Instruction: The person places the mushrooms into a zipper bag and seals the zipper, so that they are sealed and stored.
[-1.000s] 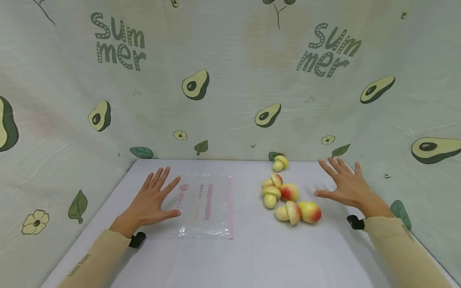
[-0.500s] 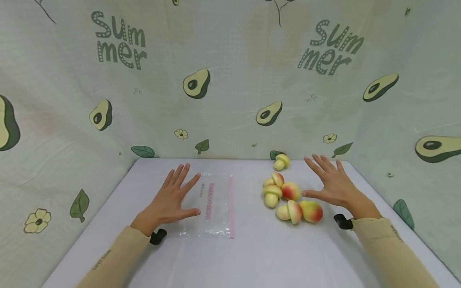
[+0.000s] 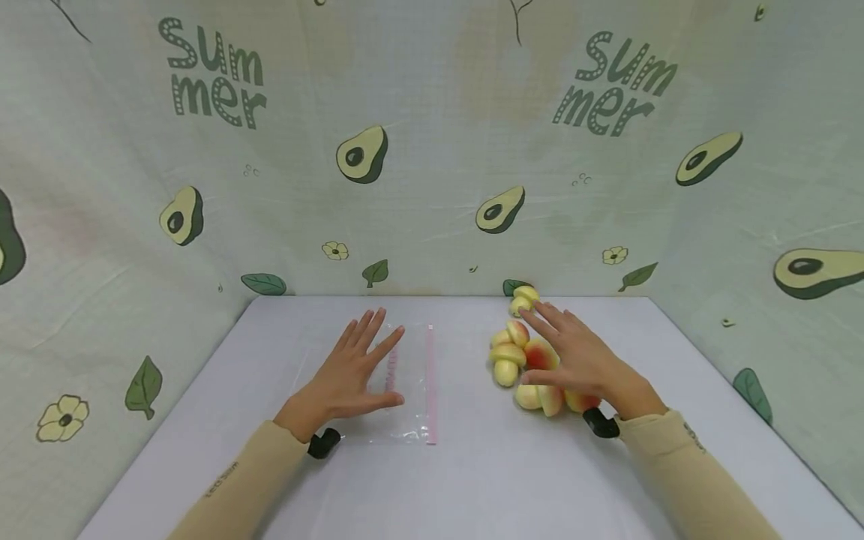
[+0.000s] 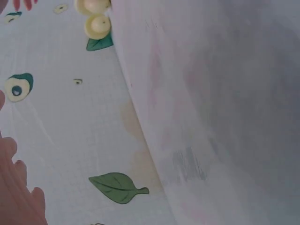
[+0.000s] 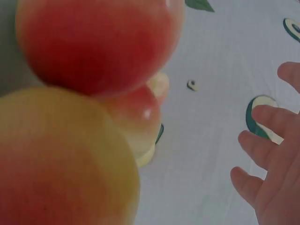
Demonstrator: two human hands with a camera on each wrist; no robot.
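Note:
My left hand (image 3: pixel 347 379), fingers spread, hovers over a clear plastic bag (image 3: pixel 416 390) with pink print and a pink strip along its right edge. It holds nothing. My right hand (image 3: pixel 583 364), its fingers also spread, is over a cluster of mushroom-shaped pieces (image 3: pixel 505 365) and round, yellow-and-red, peach-like fruits (image 3: pixel 538 352), partly hiding them. It too grips nothing. From the right wrist, a red fruit (image 5: pixel 103 47) and a yellower one (image 5: pixel 61 164) loom close, with that hand's fingers (image 5: pixel 262 145) apart at the right.
Another yellow mushroom-shaped piece (image 3: pixel 523 300) sits at the table's back edge. Around the white table (image 3: pixel 466 480) hangs a pale cloth (image 3: pixel 432 150) printed with avocados, leaves and lettering. A black wrist camera (image 3: pixel 601 424) is strapped under the right wrist, a similar one (image 3: pixel 324 442) under the left.
Both hands have moved inward: the left to the right across the bag, the right to the left until it overlaps the fruits and mushroom-shaped pieces. Those pieces and the bag stay put.

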